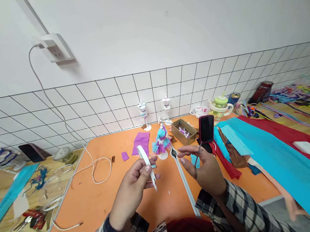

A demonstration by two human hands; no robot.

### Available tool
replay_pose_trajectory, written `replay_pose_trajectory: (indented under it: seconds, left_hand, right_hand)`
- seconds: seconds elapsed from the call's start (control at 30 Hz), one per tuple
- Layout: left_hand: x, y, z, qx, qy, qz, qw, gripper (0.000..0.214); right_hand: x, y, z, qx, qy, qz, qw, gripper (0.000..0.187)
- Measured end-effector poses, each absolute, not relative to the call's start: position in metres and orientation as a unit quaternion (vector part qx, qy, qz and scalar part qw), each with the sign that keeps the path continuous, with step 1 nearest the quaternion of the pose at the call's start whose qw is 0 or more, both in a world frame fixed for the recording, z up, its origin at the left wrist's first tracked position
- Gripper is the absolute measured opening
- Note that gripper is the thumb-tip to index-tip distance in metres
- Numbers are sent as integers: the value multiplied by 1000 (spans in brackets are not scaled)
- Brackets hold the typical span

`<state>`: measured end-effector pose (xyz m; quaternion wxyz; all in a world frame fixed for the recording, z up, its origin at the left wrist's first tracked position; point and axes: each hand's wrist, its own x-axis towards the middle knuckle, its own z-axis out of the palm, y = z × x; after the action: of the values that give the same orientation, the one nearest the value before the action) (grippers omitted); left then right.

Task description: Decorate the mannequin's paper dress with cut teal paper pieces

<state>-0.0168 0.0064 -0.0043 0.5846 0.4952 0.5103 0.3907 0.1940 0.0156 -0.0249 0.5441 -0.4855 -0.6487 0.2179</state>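
Note:
My left hand (135,184) is closed on a roll of white tape (146,163), seen nearly edge-on and tilted upright above the table. My right hand (205,166), fingers partly curled, holds a thin grey stick-like tool (198,158) across the palm; its exact kind is too small to make out. Just beyond the hands stands a small dress form (162,136) wearing a blue and purple ruffled dress. Two other small white dress forms (143,113) stand behind it by the wall. Purple crepe paper (140,143) lies to the left of the dressed form.
A cardboard box (184,131) and an upright phone (206,128) stand right of the forms. Blue crepe paper (278,156) and a red sheet (290,133) cover the right side. A white cable (92,163) loops over the orange table (98,204). A lidded cup (220,106) stands at the back.

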Motion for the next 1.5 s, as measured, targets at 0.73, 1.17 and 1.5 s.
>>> replay_pose_trajectory:
  seconds: [0.73,1.17,1.5]
  left_hand:
    - [-13,8,-24,469,433,436,634,40]
    - [-20,14,-28,429,503,432,614,40]
    - [-17,11,-15,401,416,415,703,63]
  right_hand:
    - [158,7,-37,-421,-683,406,438,7]
    - [155,11,-45,-386,-458,693,402,31]
    - [156,7,-49,-440,-557,562,425,21]
